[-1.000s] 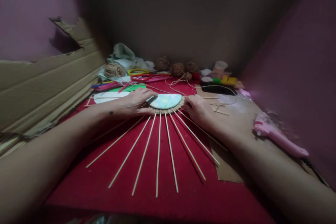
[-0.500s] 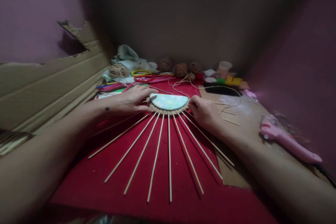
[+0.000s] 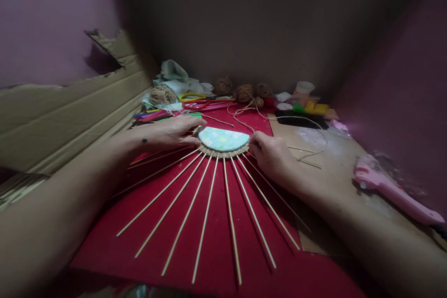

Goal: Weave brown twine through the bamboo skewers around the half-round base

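The pale blue-green half-round fabric-covered pad (image 3: 223, 138), rimmed along its curved edge with a woven band of tan twine (image 3: 223, 152), lay on the red felt mat (image 3: 216, 242) toward its far edge. Thin pale wooden sticks (image 3: 206, 223) fanned out from under the curve toward the mat's near edge. The left hand (image 3: 167, 133) lay flat, fingers extended and close together, fingertips touching the pad's left end. The right hand (image 3: 270, 153) was curled at the pad's right end, fingertips pinched on the woven rim; what exactly they nipped could not be told. Along the mat's far edge sat brown twine balls (image 3: 244, 92), a crumpled pale green cloth (image 3: 174, 74) and coloured strips (image 3: 153, 114). A pink glue gun (image 3: 391, 191) lay on the brown cardboard sheet (image 3: 335, 158) at the right; a torn cardboard panel (image 3: 70, 111) leaned at the left.
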`<action>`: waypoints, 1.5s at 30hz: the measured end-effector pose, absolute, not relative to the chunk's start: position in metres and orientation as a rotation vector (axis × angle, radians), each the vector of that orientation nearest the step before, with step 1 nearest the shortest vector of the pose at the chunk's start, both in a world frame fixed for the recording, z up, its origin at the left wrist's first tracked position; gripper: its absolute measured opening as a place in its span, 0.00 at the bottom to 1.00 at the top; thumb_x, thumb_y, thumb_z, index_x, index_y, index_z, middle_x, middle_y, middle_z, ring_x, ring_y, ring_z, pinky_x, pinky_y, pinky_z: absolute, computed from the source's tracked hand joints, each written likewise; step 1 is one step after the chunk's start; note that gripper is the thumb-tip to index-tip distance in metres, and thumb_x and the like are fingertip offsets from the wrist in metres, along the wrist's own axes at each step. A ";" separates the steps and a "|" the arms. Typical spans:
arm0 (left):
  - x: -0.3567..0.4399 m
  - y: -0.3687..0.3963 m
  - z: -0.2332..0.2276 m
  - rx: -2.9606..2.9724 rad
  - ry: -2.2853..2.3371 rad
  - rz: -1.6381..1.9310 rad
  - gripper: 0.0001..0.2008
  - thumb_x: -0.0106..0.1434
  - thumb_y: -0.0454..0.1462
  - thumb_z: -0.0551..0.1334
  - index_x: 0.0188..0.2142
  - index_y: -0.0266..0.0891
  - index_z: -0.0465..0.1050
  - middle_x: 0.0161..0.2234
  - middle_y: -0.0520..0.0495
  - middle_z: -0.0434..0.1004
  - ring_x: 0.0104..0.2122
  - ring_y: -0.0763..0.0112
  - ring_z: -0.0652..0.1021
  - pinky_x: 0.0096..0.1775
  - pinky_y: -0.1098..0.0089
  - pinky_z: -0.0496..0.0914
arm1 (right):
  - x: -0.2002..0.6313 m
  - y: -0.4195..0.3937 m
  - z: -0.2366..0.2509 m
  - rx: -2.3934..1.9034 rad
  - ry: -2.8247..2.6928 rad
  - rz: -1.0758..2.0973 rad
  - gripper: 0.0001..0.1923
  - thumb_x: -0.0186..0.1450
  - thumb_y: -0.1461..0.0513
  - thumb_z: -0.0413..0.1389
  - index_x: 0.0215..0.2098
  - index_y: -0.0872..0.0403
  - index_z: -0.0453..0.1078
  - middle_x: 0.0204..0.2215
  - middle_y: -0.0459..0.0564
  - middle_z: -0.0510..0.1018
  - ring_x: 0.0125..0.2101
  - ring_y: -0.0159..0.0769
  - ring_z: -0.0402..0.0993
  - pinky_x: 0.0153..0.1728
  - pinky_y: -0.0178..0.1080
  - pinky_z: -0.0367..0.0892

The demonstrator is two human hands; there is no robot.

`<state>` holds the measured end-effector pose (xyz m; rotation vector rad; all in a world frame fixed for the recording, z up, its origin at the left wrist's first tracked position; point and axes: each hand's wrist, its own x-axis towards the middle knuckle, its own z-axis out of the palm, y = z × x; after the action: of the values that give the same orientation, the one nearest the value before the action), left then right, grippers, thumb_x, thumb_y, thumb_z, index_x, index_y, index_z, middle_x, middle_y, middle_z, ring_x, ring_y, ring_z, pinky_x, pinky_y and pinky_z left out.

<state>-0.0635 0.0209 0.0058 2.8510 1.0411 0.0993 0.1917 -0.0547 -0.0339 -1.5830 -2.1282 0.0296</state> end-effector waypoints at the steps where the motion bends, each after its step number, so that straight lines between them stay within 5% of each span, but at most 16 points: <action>1: -0.063 0.022 0.005 2.845 1.055 0.073 0.16 0.64 0.43 0.54 0.45 0.36 0.67 0.37 0.45 0.72 0.35 0.67 0.72 0.36 0.70 0.66 | 0.191 -0.055 -0.034 -1.580 -2.132 0.035 0.06 0.61 0.68 0.49 0.28 0.55 0.64 0.22 0.49 0.72 0.23 0.32 0.65 0.27 0.33 0.55; 5: -0.056 0.011 0.004 2.907 1.083 0.315 0.16 0.63 0.41 0.56 0.47 0.35 0.66 0.43 0.42 0.70 0.42 0.64 0.70 0.44 0.66 0.65 | 0.190 -0.056 -0.033 -1.570 -2.108 0.094 0.06 0.62 0.68 0.50 0.27 0.55 0.64 0.21 0.47 0.71 0.23 0.31 0.65 0.27 0.33 0.55; 10: -0.030 -0.029 0.004 2.994 0.803 0.580 0.12 0.66 0.37 0.52 0.46 0.37 0.68 0.41 0.43 0.70 0.39 0.68 0.70 0.40 0.69 0.65 | 0.188 -0.060 -0.034 -1.466 -2.100 0.136 0.06 0.62 0.67 0.50 0.27 0.54 0.64 0.21 0.45 0.71 0.23 0.30 0.64 0.27 0.33 0.55; 24: -0.016 -0.035 -0.017 3.170 0.690 0.234 0.17 0.68 0.34 0.50 0.53 0.48 0.67 0.37 0.45 0.67 0.39 0.64 0.66 0.37 0.65 0.62 | 0.190 -0.062 -0.030 -1.567 -2.246 -0.102 0.09 0.65 0.64 0.49 0.30 0.55 0.69 0.28 0.50 0.77 0.27 0.32 0.69 0.28 0.34 0.55; 29: -0.015 -0.034 -0.019 3.084 0.663 0.282 0.14 0.68 0.35 0.50 0.50 0.44 0.68 0.38 0.45 0.68 0.38 0.66 0.67 0.39 0.66 0.63 | 0.195 -0.068 -0.023 -1.613 -2.334 -0.190 0.11 0.64 0.63 0.49 0.27 0.55 0.70 0.26 0.50 0.78 0.25 0.32 0.67 0.26 0.35 0.51; 33: -0.014 -0.029 -0.023 3.021 0.645 0.338 0.12 0.68 0.36 0.51 0.46 0.38 0.69 0.40 0.42 0.68 0.38 0.67 0.68 0.39 0.67 0.64 | 0.198 -0.072 -0.016 -1.608 -2.368 -0.141 0.10 0.62 0.63 0.49 0.28 0.54 0.71 0.24 0.49 0.77 0.23 0.31 0.65 0.25 0.35 0.51; 39: -0.013 -0.032 -0.018 3.093 0.602 0.267 0.16 0.69 0.35 0.47 0.51 0.43 0.68 0.37 0.44 0.67 0.36 0.68 0.67 0.37 0.68 0.63 | 0.205 -0.086 0.006 -1.723 -2.399 -0.057 0.10 0.59 0.67 0.51 0.22 0.54 0.70 0.19 0.46 0.72 0.19 0.28 0.58 0.23 0.35 0.49; 45: -0.015 -0.031 -0.021 3.147 0.611 0.275 0.17 0.69 0.35 0.47 0.52 0.46 0.66 0.39 0.44 0.67 0.37 0.67 0.68 0.39 0.66 0.64 | 0.233 -0.131 0.022 -1.468 -2.579 0.263 0.10 0.60 0.67 0.53 0.22 0.52 0.70 0.20 0.43 0.72 0.21 0.27 0.62 0.24 0.34 0.54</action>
<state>-0.0146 -0.0314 -0.0208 3.1466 0.6113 0.2752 0.2326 -0.1308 0.0220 -1.4683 -2.5788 0.2632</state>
